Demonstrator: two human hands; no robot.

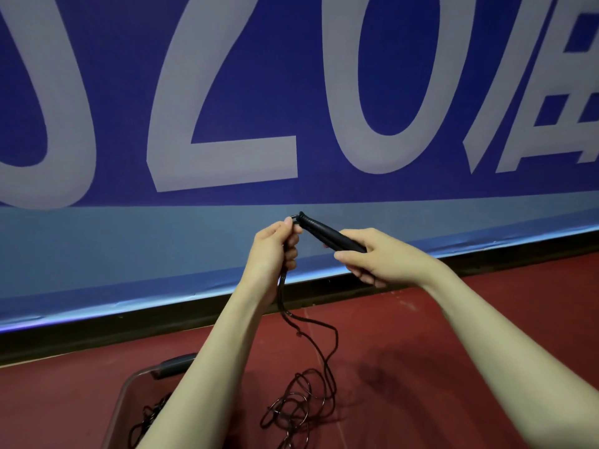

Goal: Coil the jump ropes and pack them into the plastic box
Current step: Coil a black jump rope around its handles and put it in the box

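- Looking at this one, we'd say we're early in the coil for this rope: the right hand (372, 254) is wrapped round the black handle (327, 233), and the left hand (275, 246) has its fingers curled round the cord (324, 361) right where it leaves the handle's tip.
- Most of that cord hangs down from the handle and ends in a messy pile of loops on the red floor (421, 367), so nothing's tidy yet.
- The plastic box (129, 384) sits on the floor well below and left of the handle, with what looks like another dark rope (146, 419) already in it, so we reckon at least one is packed.
- Still to do: wind this one up and drop it in.
- Handle is a smooth, matte, tapered stick; cord is thin, glossy and springy-looking; box is clear with a dark grip on its rim.
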